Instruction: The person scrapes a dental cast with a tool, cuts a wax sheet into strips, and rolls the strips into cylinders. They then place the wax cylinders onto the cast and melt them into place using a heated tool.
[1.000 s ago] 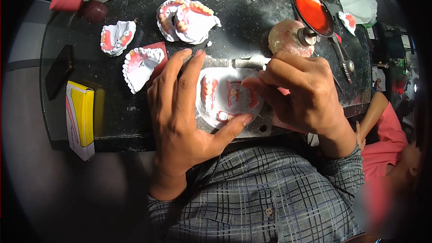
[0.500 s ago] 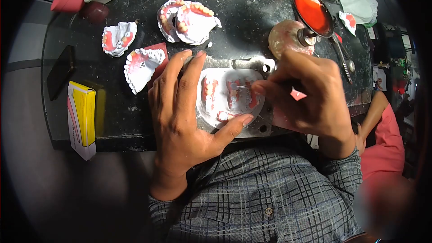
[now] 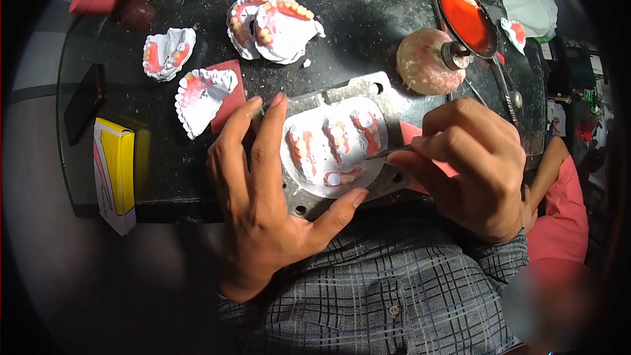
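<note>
A metal dental flask [image 3: 402, 120] lies tilted on the worktop, filled with white plaster [image 3: 314, 121]. Set in the plaster are several pink wax pieces with teeth, among them a left one [image 3: 302, 149], a middle one [image 3: 338, 138] and a right one [image 3: 368, 133]. My left hand [image 3: 269, 190] spans the flask's left side, fingertips at the far edge and thumb at the near edge, gripping it. Pinched in my right hand [image 3: 476, 164] is a thin metal carving tool [image 3: 389, 152], its tip over the plaster beside the right wax piece.
Plaster casts [image 3: 282, 29] with pink wax and teeth stand behind. A round burner [image 3: 430, 62] sits back right, near a pan of red wax [image 3: 468, 18]. At left are a yellow box [image 3: 116, 171] and a dark phone [image 3: 85, 105]. Another person's arm [image 3: 552, 158] shows at right.
The flask has turned counterclockwise under my left hand. My right hand has drawn back to the right and slightly down, and its tool now shows more clearly.
</note>
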`<action>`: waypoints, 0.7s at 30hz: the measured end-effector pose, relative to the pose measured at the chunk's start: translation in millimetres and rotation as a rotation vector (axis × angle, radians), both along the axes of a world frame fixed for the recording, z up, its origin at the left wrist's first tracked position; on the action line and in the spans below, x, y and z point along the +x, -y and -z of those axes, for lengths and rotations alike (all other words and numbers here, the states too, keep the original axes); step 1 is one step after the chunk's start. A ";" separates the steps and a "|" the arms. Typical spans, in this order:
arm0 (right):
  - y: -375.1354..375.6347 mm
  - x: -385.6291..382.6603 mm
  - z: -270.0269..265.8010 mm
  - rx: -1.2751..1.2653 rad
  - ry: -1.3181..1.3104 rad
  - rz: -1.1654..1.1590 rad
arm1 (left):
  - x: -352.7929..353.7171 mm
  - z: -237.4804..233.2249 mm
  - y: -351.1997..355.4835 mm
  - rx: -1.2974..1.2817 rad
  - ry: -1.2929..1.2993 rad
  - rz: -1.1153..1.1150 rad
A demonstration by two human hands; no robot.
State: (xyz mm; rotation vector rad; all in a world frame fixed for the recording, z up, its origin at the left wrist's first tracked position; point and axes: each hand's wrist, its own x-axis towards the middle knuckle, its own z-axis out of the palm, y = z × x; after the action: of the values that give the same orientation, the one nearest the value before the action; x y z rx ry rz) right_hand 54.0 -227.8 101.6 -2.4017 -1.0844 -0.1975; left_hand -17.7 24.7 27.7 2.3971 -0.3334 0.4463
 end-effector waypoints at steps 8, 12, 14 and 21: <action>-16.9 -2.0 1.4 -0.092 0.226 -0.120 | -14.6 -1.9 15.0 -0.100 -0.079 -0.099; -21.9 -1.1 -2.7 -0.157 0.277 -0.155 | -9.9 4.2 19.1 -0.148 -0.058 -0.068; -24.4 -2.2 -2.4 -0.174 0.305 -0.164 | -8.8 8.7 18.6 -0.158 -0.046 -0.060; -28.7 -7.8 -1.1 -0.199 0.376 -0.136 | -7.4 16.5 17.7 -0.121 0.016 -0.049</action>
State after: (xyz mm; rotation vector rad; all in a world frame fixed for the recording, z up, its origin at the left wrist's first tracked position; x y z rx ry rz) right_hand 46.2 -199.1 102.7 -2.5147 -1.4924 -0.5342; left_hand -25.0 7.0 11.2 2.2891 -0.2479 0.4939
